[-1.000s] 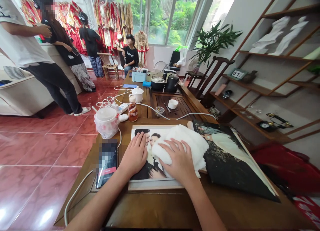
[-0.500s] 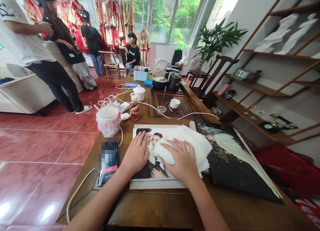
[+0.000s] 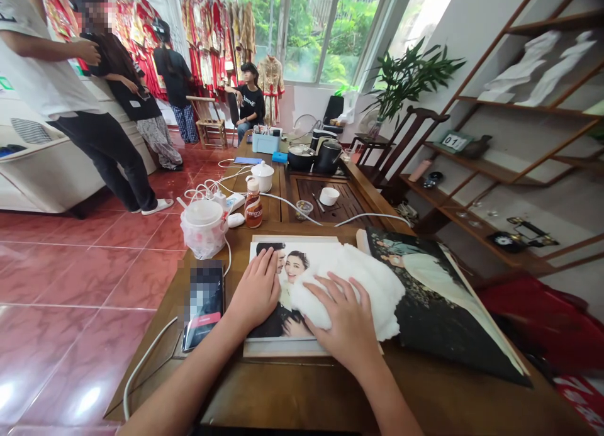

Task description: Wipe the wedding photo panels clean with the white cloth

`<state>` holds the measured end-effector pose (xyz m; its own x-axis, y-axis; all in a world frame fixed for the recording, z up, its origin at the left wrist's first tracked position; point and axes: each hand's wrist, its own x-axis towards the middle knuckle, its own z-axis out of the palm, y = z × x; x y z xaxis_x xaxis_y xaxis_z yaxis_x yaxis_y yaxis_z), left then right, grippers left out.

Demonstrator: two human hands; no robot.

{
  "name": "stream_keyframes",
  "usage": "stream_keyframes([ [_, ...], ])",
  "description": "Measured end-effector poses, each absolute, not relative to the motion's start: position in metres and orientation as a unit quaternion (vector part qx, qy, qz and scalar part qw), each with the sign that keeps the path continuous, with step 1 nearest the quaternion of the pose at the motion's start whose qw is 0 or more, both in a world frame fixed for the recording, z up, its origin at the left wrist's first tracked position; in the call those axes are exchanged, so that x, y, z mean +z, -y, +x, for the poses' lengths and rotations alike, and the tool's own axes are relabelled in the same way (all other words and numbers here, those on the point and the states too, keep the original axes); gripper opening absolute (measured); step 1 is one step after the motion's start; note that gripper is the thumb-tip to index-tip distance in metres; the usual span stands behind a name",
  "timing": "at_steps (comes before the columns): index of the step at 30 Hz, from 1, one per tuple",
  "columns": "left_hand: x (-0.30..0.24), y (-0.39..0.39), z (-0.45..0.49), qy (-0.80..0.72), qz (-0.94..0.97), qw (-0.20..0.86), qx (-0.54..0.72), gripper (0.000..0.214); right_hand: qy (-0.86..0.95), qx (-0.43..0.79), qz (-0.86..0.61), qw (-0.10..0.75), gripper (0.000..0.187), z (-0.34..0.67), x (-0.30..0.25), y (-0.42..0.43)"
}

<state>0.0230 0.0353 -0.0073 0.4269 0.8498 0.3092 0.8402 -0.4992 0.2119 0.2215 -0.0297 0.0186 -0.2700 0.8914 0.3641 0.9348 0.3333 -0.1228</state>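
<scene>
My left hand point(image 3: 258, 291) lies flat on the left part of a large photo print point(image 3: 295, 326) that shows a couple; its fingers are stretched out and hold nothing. A thick wad of white cotton batting point(image 3: 384, 291) rests on the right part of the print. Curved over the wad, my right hand point(image 3: 342, 313) grips it from above with spread fingers. The print lies on a pale board or album base point(image 3: 283, 349). Against its right side is a dark photo panel point(image 3: 453, 329) showing figures in pale clothes.
A phone point(image 3: 204, 310) lies left of my forearm, with a white cable beside it. Beyond stand a plastic-wrapped tub point(image 3: 204, 228), a brown-labelled bottle point(image 3: 253, 203) and a lidded white cup point(image 3: 262, 175). A tea tray point(image 3: 349, 200) holds a small white bowl. People stand or sit farther back.
My right hand and the cotton wad have shifted slightly down the print, and the wad's right end reaches a little farther right. My left hand stays in place.
</scene>
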Motion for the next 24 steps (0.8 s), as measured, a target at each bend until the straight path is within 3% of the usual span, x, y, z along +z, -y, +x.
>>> stream_keyframes([
  [16,-0.008,-0.031,0.023,-0.503,0.844,0.011,0.185,0.050,0.784,-0.079,-0.577,0.214,0.038,0.217,0.022,-0.008],
  [24,-0.006,-0.035,0.022,-0.501,0.846,0.012,0.183,0.050,0.793,-0.077,-0.573,0.193,0.043,0.219,0.018,0.020],
])
